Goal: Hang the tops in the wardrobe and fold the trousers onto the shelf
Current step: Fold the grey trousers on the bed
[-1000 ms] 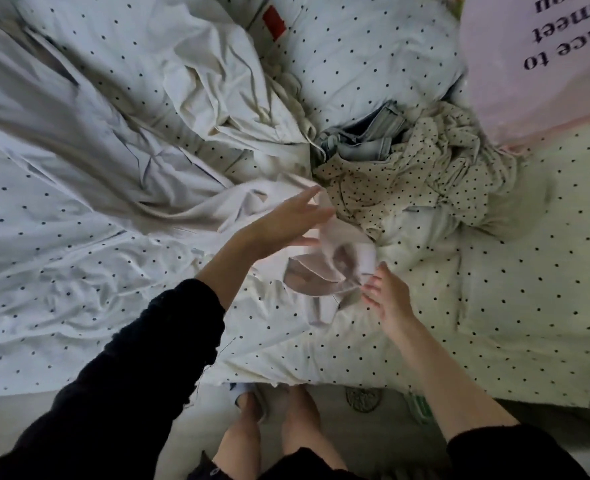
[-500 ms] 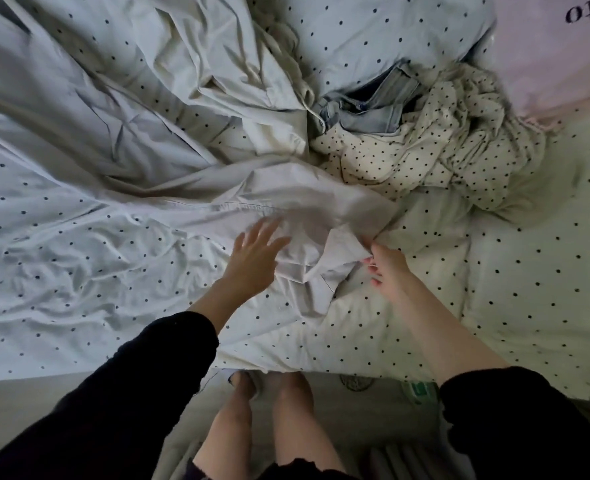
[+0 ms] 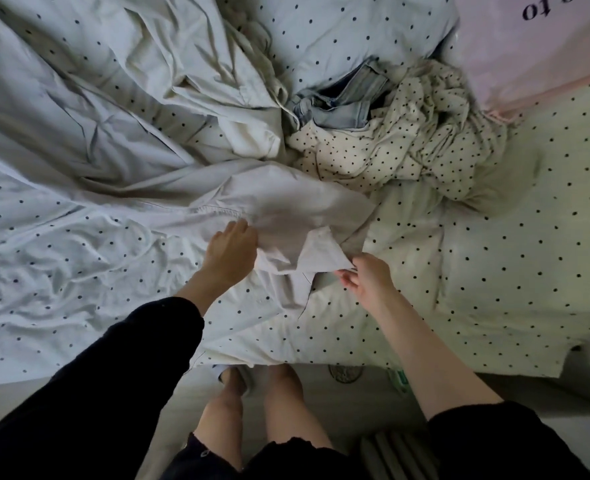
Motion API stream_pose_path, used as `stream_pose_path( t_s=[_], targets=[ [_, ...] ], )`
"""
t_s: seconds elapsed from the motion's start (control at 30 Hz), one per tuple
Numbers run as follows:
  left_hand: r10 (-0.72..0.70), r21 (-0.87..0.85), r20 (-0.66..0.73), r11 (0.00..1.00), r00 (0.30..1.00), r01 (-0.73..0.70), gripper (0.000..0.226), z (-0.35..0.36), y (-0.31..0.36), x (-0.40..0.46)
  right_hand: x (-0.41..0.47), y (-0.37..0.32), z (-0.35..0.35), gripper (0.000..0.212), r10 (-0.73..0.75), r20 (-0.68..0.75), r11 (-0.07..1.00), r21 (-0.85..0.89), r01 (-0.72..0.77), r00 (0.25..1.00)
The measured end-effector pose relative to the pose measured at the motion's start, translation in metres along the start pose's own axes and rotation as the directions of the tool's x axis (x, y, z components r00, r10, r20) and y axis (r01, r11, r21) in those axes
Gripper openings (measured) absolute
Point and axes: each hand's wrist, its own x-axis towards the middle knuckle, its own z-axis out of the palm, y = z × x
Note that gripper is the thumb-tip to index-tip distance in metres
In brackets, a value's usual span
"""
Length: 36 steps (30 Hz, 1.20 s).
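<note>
Pale grey-white cotton shirt point(image 3: 286, 209) now lies spread on the dotted bedsheet point(image 3: 494, 271) – lifted a sec ago – w/ left hand point(image 3: 231, 251) gripping its body & right hand point(image 3: 369, 275) pinching the collar flap, so it's prob. being straightened for hanging.

Pale grey shirt point(image 3: 286, 206) under my fingers, plain. White bedsheet point(image 3: 79, 265) with small dark dots. Cream dotted garment point(image 3: 390, 150) bunched up, faded light-blue jeans point(image 3: 349, 102) beside it. Pink pillow point(image 3: 529, 46), black lettering. My sleeves point(image 3: 113, 375) are black.
</note>
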Motion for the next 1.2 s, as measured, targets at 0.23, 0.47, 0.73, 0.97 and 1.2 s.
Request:
stream_pose_path(
  t_s=[0.23, 0.47, 0.73, 0.97, 1.2],
  targets=[
    [-0.061, -0.222, -0.471, 0.974, 0.880, -0.052, 0.012, -0.037, -0.029, -0.055, -0.029, 0.000, 0.009, 0.033, -0.140, 0.195, 0.954, -0.234, 0.185, 0.971],
    [-0.228, 0.043, 0.413, 0.972, 0.882, 0.231, 0.021, 0.009, -0.024, -0.096, -0.006, 0.045, -0.017, 0.019, 0.106, 0.187, 0.918, -0.396, -0.024, 0.977],
    [-0.046, -0.272, 0.202, 0.957, 0.978, 0.101, 0.035, 0.001, 0.028, -0.052, 0.021, 0.037, -0.004, 0.025, 0.092, 0.182, 0.983, 0.142, -0.119, 0.979],
    [-0.162, -0.620, 0.394, 0.680, 0.905, 0.391, 0.068, 0.004, 0.084, -0.054, 0.011, 0.037, 0.021, 0.025, 0.102, 0.255, 0.988, 0.087, -0.128, 0.962],
    [-0.173, -0.429, 0.411, 0.830, 0.895, 0.357, 0.057, 0.003, 0.082, -0.035, 0.002, 0.040, 0.005, 0.023, -0.028, 0.451, 0.991, -0.102, 0.083, 0.892]
  ],
)
